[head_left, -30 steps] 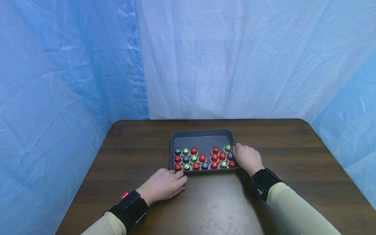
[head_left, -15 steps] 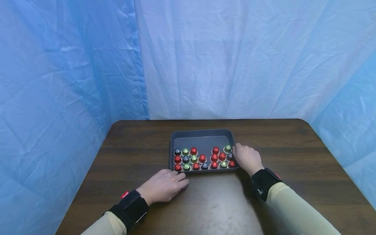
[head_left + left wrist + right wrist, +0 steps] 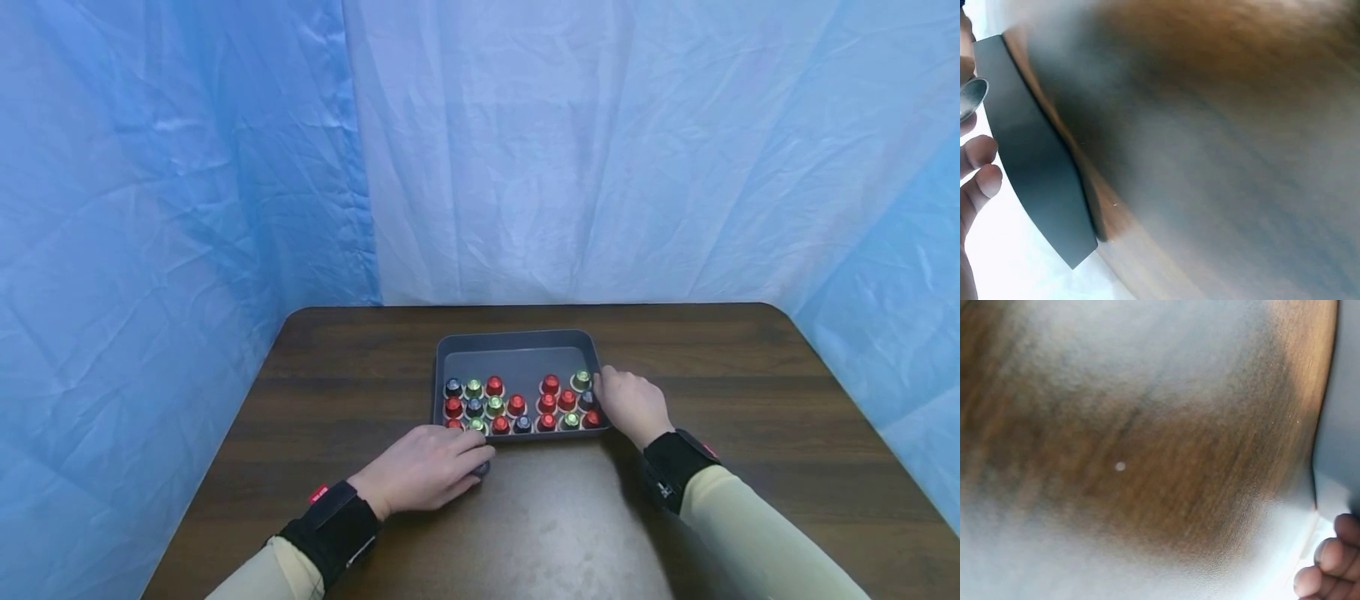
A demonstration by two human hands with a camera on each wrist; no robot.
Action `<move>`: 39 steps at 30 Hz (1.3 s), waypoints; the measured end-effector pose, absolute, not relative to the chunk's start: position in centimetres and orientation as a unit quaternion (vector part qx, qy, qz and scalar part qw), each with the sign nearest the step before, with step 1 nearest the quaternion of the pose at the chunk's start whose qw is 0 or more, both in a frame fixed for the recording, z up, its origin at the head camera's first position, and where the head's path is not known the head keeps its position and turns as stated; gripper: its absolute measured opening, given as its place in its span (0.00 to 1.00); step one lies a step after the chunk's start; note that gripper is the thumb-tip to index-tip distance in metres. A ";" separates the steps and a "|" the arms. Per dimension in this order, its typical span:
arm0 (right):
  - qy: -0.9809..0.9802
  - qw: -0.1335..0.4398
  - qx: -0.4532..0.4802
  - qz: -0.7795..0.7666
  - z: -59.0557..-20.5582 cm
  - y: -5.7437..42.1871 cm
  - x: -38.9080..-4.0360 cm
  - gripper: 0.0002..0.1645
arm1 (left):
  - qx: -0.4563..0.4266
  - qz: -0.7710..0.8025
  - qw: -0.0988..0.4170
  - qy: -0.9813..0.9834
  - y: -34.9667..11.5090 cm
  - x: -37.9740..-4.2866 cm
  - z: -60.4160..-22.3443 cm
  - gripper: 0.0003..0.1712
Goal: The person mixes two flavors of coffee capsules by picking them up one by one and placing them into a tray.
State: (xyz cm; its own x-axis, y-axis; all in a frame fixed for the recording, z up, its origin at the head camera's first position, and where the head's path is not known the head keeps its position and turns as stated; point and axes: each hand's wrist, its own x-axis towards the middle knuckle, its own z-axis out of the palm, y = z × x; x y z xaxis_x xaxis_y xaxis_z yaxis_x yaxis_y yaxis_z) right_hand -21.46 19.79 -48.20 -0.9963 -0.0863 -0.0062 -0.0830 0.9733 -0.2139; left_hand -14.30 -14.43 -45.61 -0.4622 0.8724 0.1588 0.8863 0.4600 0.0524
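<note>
A dark grey baking tray (image 3: 517,337) holds rows of coffee capsules (image 3: 517,405) in red, green and dark blue, standing in its nearer part. My left hand (image 3: 423,467), in front of the tray's near left corner, pinches a dark coffee capsule (image 3: 482,468). In the left wrist view this capsule (image 3: 972,97) shows its round rim between the fingers, beside the tray's outer wall (image 3: 1035,137). My right hand (image 3: 632,406) grips the tray's right side with curled fingers. Its fingertips (image 3: 1329,556) show near the tray wall (image 3: 1344,425) in the right wrist view.
The tray stands on a dark brown wooden table (image 3: 360,367). Behind and beside the table hang blue-white sheets (image 3: 495,150). A strip of bare tray floor (image 3: 517,360) lies behind the capsules, and a gap opens in the rear row.
My left hand has shifted slightly to the right along the tray's near edge, and the dark capsule in its fingers has come into clearer view. The right hand and tray stay in place.
</note>
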 end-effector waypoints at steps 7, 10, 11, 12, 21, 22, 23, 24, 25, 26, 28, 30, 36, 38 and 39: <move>0.993 0.006 -0.044 -0.107 -48.2 19.8 -21.5 0.18 | -0.494 -0.099 0.093 -0.859 -14.1 -14.9 -44.9 0.25; 0.993 -0.002 -0.046 -0.105 -48.2 19.8 -21.5 0.18 | -0.477 -0.127 0.102 -0.864 -13.8 -15.2 -44.6 0.24; 0.994 -0.004 -0.046 -0.104 -48.3 19.8 -21.4 0.18 | -0.472 -0.133 0.104 -0.865 -13.7 -15.4 -44.5 0.24; 0.994 -0.006 -0.046 -0.103 -48.3 19.8 -21.4 0.18 | -0.466 -0.140 0.105 -0.867 -13.6 -15.5 -44.4 0.24; 0.994 -0.006 -0.043 -0.103 -48.2 19.7 -21.3 0.17 | -0.427 -0.163 0.116 -0.882 -12.7 -17.0 -43.7 0.23; 0.994 -0.006 -0.043 -0.104 -48.2 19.7 -21.4 0.17 | -0.424 -0.162 0.120 -0.883 -12.7 -17.2 -43.6 0.23; 0.994 -0.004 -0.043 -0.104 -48.2 19.7 -21.4 0.17 | -0.422 -0.159 0.123 -0.884 -12.6 -17.4 -43.6 0.23; 0.994 -0.003 -0.042 -0.104 -48.2 19.8 -21.4 0.18 | -0.420 -0.157 0.126 -0.885 -12.6 -17.6 -43.6 0.24; 0.994 -0.002 -0.042 -0.104 -48.2 19.8 -21.4 0.18 | -0.420 -0.155 0.129 -0.885 -12.5 -17.7 -43.5 0.24; 0.994 0.000 -0.042 -0.104 -48.2 19.8 -21.4 0.18 | -0.420 -0.151 0.131 -0.885 -12.4 -17.9 -43.5 0.24; 0.994 0.003 -0.042 -0.105 -48.2 19.7 -21.5 0.17 | -0.419 -0.146 0.133 -0.886 -12.3 -18.2 -43.3 0.24; 0.993 0.005 -0.043 -0.106 -48.2 19.7 -21.5 0.17 | -0.419 -0.141 0.134 -0.887 -12.1 -18.5 -43.2 0.23; 0.993 0.002 -0.045 -0.107 -48.1 19.6 -21.4 0.18 | -0.413 -0.125 0.134 -0.892 -11.7 -19.2 -42.8 0.22; 0.993 0.002 -0.044 -0.106 -48.1 19.6 -21.3 0.18 | -0.409 -0.123 0.132 -0.894 -11.6 -19.4 -42.8 0.22; 0.994 0.003 -0.043 -0.105 -48.1 19.6 -21.3 0.18 | -0.407 -0.123 0.129 -0.896 -11.6 -19.5 -42.8 0.22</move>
